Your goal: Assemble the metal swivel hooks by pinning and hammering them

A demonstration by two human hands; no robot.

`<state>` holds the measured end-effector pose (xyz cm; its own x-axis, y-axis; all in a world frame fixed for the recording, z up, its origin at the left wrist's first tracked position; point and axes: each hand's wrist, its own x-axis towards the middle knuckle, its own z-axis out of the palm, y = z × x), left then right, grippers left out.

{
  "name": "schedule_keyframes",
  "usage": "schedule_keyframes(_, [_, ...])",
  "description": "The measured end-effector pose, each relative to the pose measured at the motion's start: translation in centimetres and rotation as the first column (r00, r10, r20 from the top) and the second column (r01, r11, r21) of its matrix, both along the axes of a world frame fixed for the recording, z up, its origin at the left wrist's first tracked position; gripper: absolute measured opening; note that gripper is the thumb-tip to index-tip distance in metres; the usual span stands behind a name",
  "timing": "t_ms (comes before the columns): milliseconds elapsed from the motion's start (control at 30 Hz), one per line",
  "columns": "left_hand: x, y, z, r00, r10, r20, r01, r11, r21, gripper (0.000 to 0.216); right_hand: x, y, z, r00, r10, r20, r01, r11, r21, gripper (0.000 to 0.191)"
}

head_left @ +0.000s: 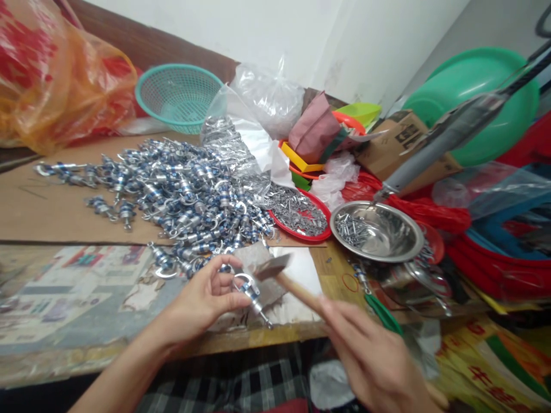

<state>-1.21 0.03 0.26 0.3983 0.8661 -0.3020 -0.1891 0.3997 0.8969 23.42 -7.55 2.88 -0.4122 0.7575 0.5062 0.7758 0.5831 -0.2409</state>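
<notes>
My left hand is closed on a small silver and blue metal hook fitting, thumb and fingers pinching its curved end. The fitting's thin rod end points down to the right. My right hand grips the wooden handle of a hammer. The hammer's head, slightly blurred, is just above and right of the fitting, over a grey block. Whether the head touches the fitting, I cannot tell. Behind my left hand lies a large heap of similar hook fittings.
Right of the heap sit a red plate of small metal parts and a steel bowl holding pins. Farther back stand a turquoise basket and a clear plastic bag. A grey metal arm slants in from the right above the bowl.
</notes>
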Motion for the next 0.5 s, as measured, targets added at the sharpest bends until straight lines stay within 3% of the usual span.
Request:
schedule_keyframes(67, [-0.1,0.1,0.0,1.0,0.002,-0.014,-0.002,1.0,0.007,0.049,-0.2,-0.3,-0.5,0.998,0.036,0.057,-0.03,0.995,-0.093,0.056])
schedule_keyframes(200, [0.0,0.2,-0.1,1.0,-0.004,-0.021,0.004,1.0,0.012,0.05,-0.5,-0.6,-0.8,1.0,0.017,0.01,-0.017,1.0,-0.011,0.059])
schedule_keyframes(267, [0.3,0.1,0.0,1.0,0.004,-0.019,-0.004,1.0,0.003,0.05,-0.7,-0.5,-1.0,0.999,0.034,0.002,-0.034,0.998,-0.054,0.056])
schedule_keyframes(367, [0.0,-0.3,0.5,1.0,-0.003,-0.005,0.003,1.0,0.016,0.05,-0.4,0.5,-1.7,0.991,-0.053,-0.124,0.037,0.991,-0.129,0.042])
schedule_keyframes(433, [-1.5,-0.5,1.1,0.993,0.1,-0.057,-0.095,0.992,0.079,0.049,0.3,1.7,-2.4,0.953,-0.195,-0.233,0.152,0.97,-0.191,0.034])
schedule_keyframes(500, [-4.8,-0.6,1.3,0.901,0.383,-0.203,-0.338,0.914,0.223,0.046,1.2,3.1,-3.4,0.882,-0.374,-0.288,0.255,0.891,-0.375,0.041])
